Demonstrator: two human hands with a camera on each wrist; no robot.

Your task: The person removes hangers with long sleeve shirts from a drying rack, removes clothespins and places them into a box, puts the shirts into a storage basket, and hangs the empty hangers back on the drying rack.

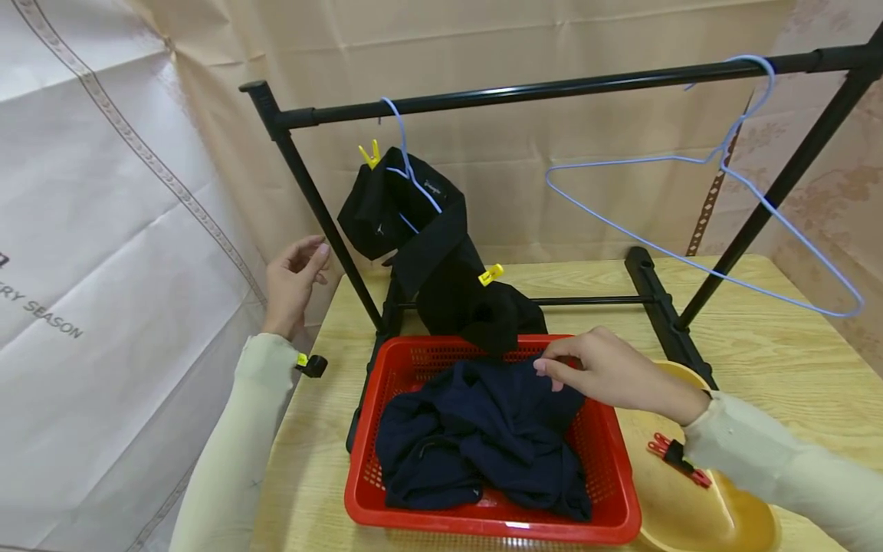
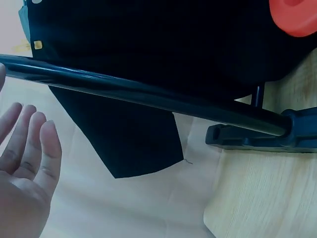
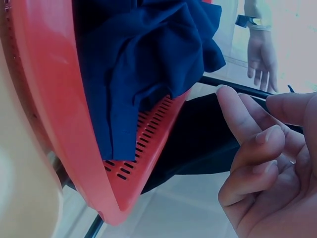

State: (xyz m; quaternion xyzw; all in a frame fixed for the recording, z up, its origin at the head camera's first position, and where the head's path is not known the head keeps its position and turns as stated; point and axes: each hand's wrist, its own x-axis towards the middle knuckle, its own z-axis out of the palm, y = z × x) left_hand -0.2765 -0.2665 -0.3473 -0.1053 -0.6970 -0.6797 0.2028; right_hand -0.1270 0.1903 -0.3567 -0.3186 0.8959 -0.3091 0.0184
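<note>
A black garment hangs from the left blue hanger, which is hooked over the top bar of a black rack. A yellow clip sits at the upper left of this garment; a second yellow clip sits lower, on its right side. The garment's lower part hangs down to the far edge of the red basket; I cannot tell whether the two touch.

The left hand is positioned just left of the rack's left post. Its grip is wide: relaxed fingers, holding nothing. The right hand is positioned above the far right corner of the basket. Its grip is loose, with fingers bent and nothing visible between them; the right wrist view shows it apart from the navy garment.

The navy garment lies crumpled inside the basket. The right blue hanger hangs bare at the right end of the bar. The rack and basket stand on a wooden desk. Right of the basket, partly beneath the right forearm, is a yellow basin containing red clips.
</note>
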